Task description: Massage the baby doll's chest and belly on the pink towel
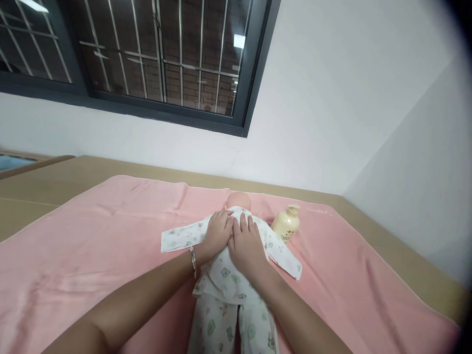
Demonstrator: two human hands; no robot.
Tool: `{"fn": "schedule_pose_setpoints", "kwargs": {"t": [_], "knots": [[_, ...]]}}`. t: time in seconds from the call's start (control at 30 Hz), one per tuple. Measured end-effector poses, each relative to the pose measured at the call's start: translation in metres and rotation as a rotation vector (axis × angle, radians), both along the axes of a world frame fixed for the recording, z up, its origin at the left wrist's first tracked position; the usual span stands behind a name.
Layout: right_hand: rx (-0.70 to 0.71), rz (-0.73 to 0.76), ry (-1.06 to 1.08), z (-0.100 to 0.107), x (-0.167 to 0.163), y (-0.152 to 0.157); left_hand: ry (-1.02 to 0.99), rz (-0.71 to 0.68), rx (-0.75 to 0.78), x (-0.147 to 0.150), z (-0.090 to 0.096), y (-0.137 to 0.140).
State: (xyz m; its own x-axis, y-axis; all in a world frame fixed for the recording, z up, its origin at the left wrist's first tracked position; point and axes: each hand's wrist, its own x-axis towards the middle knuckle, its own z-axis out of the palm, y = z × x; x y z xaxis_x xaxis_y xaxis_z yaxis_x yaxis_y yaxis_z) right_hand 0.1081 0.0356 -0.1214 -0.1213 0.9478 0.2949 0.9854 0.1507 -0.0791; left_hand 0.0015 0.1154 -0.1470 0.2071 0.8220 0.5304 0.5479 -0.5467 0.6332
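A baby doll (pixel 239 199) lies on a pink sheet, dressed in a white long-sleeved top (pixel 229 276) and matching trousers (pixel 217 324) with small green and brown prints. Its head points away from me, and no facial features show. My left hand (pixel 218 231) rests on the upper part of the top, fingers stretched out; a silver bangle circles that wrist. Beside it, my right hand (pixel 246 243) lies flat on the top, fingers extended. The two hands touch near the doll's neck. Both sleeves spread out to the sides.
A cream pump bottle (pixel 286 223) stands on the pink sheet (pixel 110 246), close to the doll's right-side sleeve. Tan board (pixel 84 169) borders the sheet. Behind it rises a white wall (pixel 313 98) with a dark-framed, barred window (pixel 165 59).
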Motion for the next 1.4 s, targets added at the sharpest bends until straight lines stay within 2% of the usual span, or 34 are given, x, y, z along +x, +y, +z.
{"fn": "schedule_pose_setpoints", "kwargs": {"t": [0.3, 0.47, 0.77, 0.97, 1.1, 1.27, 1.4], "knots": [[0.005, -0.001, 0.130, 0.007, 0.011, 0.010, 0.107, -0.034, 0.053, 0.006, 0.012, -0.017], [0.025, -0.002, 0.231, 0.006, 0.015, 0.016, 0.114, -0.044, 0.050, 0.006, 0.012, -0.017], [0.006, 0.197, 0.216, 0.003, 0.025, 0.019, 0.011, -0.073, 0.014, 0.000, 0.008, -0.001], [0.054, 0.277, 0.429, 0.006, 0.041, 0.028, 0.021, -0.065, 0.005, 0.000, 0.007, 0.001], [0.110, 0.169, 0.464, 0.004, 0.049, 0.035, 0.093, -0.018, 0.019, 0.001, 0.005, -0.001], [0.046, -0.020, 0.261, 0.009, 0.048, 0.030, 0.184, 0.028, 0.141, 0.000, 0.007, -0.008], [0.025, -0.036, 0.083, 0.016, 0.043, 0.020, 0.200, 0.000, 0.089, 0.001, 0.010, -0.011]]}}
